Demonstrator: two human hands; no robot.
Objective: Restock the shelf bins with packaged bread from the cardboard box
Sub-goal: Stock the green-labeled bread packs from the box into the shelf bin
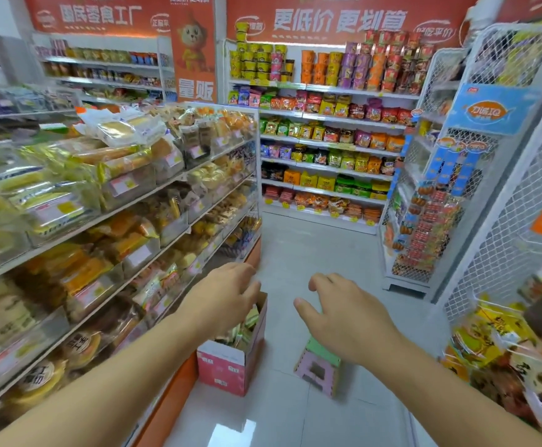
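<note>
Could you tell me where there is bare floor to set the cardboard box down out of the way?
Bare floor runs down the aisle beyond the cardboard box and the stool, toward the back shelves. Crowded: the strip beside the bread shelf base.

Our left hand (227,296) covers the far top edge of the pink-and-white open cardboard box (231,366), so we cannot see most of what lies inside; only a few green and pale packet ends (247,327) show, too blurred to name. Our right hand (343,317) hides the far part of the small pink-and-green plastic folding stool (318,366). The clear-wrapped bread packets in the near shelf bins (37,204) smear with motion blur toward the left edge, and their price labels cannot be read. The yellow hanging snack bags (501,343) at the right are blurred and cut off by the edge. Both our forearms run out at the bottom.
</note>
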